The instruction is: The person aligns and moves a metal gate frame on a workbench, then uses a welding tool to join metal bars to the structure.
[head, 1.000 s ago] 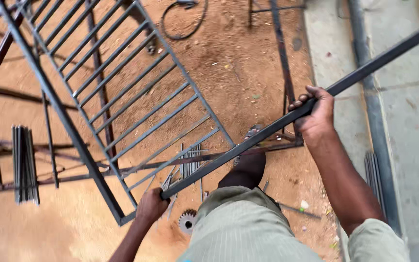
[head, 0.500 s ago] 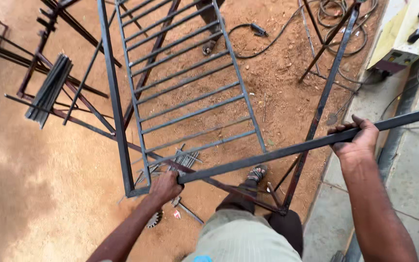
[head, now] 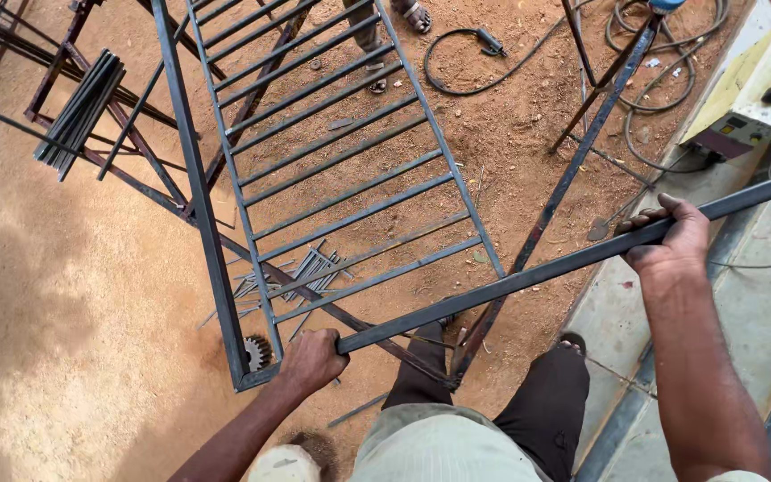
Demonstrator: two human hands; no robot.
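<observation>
While both hands grip it, the square steel bar (head: 528,277) runs from the near-left left hand (head: 312,357) up to the far-right right hand (head: 671,236).

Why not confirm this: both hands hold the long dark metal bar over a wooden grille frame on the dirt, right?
Not quite. The head view shows the left hand and right hand each with a closed grip on the long dark metal bar, but the grille frame beneath is metal, not wooden.
</observation>
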